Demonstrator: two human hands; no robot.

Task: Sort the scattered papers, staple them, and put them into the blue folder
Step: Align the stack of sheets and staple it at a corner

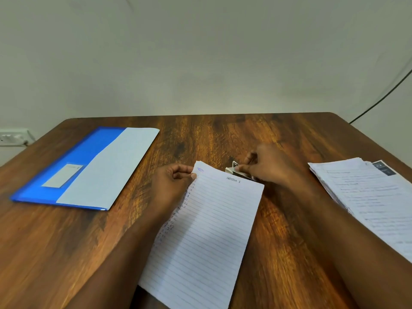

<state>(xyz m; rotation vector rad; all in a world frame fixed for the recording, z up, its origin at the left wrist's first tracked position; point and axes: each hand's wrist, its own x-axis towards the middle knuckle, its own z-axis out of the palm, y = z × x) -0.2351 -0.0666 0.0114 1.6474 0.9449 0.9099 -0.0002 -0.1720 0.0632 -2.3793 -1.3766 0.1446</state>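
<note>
The stapling step looks to be in hand: the left hand (172, 184) pinches the top corner of the white lined sheets (207, 230) on the brown wooden surface (223, 134), while the right hand (270, 166) grips a small metal stapler (234, 170) just beyond their top edge. Next, the stapler's mouth must slide over that corner; the blue plastic folder (75, 161) waits left of the sheets.

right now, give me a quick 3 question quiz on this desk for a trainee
1. True or false: the left hand pinches the top left corner of the lined sheets.
2. What does the right hand hold at the sheets' top edge?
A. a pen
B. the stapler
C. the folder
3. Fill in: the other paper stack lies on the person's ____ side of the table.

Key
1. True
2. B
3. right
</note>
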